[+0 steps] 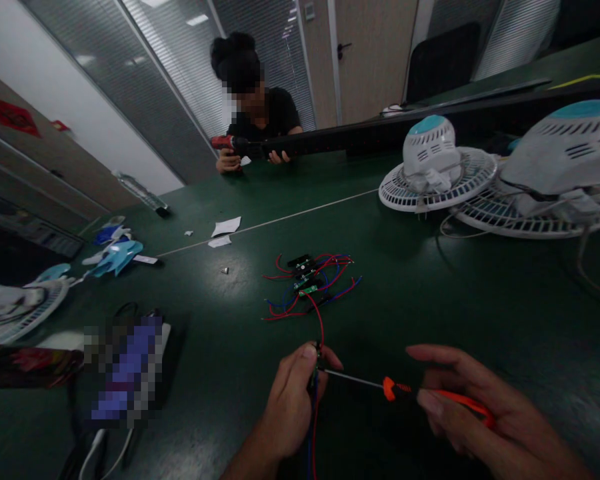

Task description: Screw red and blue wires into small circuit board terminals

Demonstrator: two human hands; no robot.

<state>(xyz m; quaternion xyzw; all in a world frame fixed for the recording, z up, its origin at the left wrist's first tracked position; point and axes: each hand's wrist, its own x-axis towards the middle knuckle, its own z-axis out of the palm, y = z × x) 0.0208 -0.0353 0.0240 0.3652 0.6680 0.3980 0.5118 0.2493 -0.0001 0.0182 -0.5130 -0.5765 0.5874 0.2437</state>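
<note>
My left hand (293,397) pinches a small dark part with red and blue wires (313,413) hanging from it; a red wire runs up from it to the wire pile. My right hand (473,407) is closed on the orange handle of a screwdriver (410,391), whose metal shaft points left with its tip at the part in my left hand. Just beyond, a pile of small circuit boards with red and blue wires (307,283) lies on the dark green table (430,300).
Two white fans (437,167) (555,173) lie face down at the right. Across the table a person holds a red power drill (227,142) against a long black bar. Fan parts and blue blades (113,257) lie at left; paper scraps (225,228) and a small screw (225,271) lie mid-table.
</note>
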